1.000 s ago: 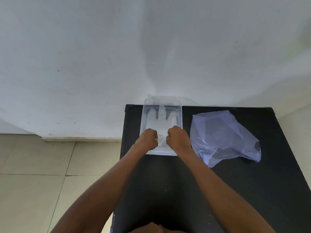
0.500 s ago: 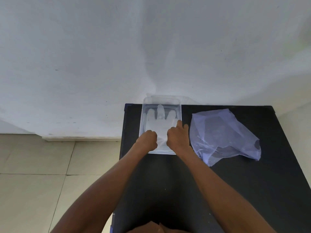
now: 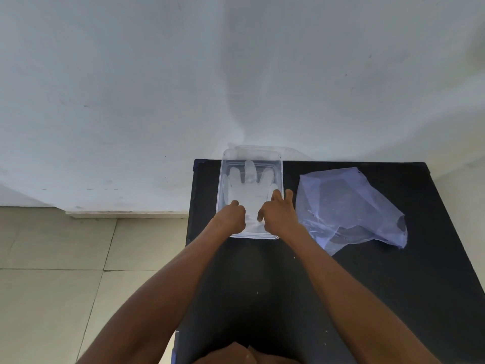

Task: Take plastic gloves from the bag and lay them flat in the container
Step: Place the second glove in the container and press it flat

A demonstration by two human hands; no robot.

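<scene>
A clear plastic container point(image 3: 220, 185) stands at the far left of the black table point(image 3: 393, 298). A translucent white plastic glove point(image 3: 249, 191) lies spread flat inside it, fingers pointing away from me. My left hand point(image 3: 232, 216) is curled in a fist on the glove's cuff at the container's near left. Over the glove's right side, my right hand point(image 3: 279, 214) has its fingers stretched forward, the tips at the container's right wall. The crumpled bluish plastic bag point(image 3: 349, 206) lies on the table to the right of the container, apart from both hands.
A white wall point(image 3: 236, 74) rises directly behind the table and the container touches it. Tiled floor point(image 3: 52, 285) lies to the left, beyond the table's left edge. My forearms stretch across the table's near part.
My right hand has gone from a fist at the glove's cuff to fingers stretched forward along the glove's right side. My left fist has stayed put. The glove lies flatter.
</scene>
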